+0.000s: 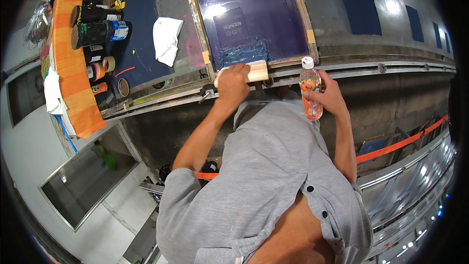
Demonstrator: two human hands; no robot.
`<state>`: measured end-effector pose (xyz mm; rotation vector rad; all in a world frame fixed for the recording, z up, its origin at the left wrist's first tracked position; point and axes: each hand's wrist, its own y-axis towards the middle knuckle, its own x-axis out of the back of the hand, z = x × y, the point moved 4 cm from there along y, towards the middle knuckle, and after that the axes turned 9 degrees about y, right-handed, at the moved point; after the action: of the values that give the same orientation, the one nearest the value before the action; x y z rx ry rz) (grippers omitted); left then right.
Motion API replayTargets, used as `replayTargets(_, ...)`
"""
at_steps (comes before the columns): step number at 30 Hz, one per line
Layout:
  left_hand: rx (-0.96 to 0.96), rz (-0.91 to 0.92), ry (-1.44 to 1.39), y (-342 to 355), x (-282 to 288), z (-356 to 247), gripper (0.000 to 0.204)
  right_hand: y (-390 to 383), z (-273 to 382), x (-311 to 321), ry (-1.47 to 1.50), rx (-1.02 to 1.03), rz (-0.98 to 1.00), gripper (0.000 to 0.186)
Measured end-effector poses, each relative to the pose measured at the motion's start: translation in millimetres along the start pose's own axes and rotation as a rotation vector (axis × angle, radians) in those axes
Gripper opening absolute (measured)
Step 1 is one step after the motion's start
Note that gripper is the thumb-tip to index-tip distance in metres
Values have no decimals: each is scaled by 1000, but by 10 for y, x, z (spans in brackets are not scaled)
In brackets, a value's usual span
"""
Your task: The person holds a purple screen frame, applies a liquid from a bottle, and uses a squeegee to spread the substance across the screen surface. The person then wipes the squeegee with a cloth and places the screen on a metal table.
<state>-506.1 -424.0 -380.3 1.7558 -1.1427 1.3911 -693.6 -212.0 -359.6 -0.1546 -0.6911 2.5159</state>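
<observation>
1. Two bare hands are at work along the near edge of the purple screen (277, 17): the left hand (233, 83) by its near left corner, the right hand (332, 95) just outside its near right corner.
2. Wooden scraper (257, 72): it lies at the screen's near edge, long axis running left to right, roughly along that edge. The left hand grips its left part from above; the other end sticks out to the right.
3. Key relation, as I judge it: the dark ink (245, 52) sits on the screen just beyond the scraper, crosswise like it, so the left hand is clearly nearer. Whether blade and ink touch, I cannot tell.
4. Bottle (311, 88): the right hand's fingers wrap it on the near side of the screen's right corner, cap end toward the screen.
5. Left of the screen lies a white cloth (167, 40).
</observation>
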Motion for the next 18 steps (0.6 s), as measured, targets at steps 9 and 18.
replayTargets(9,216,336,88,1312,177,586,28,-127,-78,87,38,0,-59,56)
replayTargets(18,284,783,-123,1578,-546,517,54,-249,-192,59,80,0,-94,59)
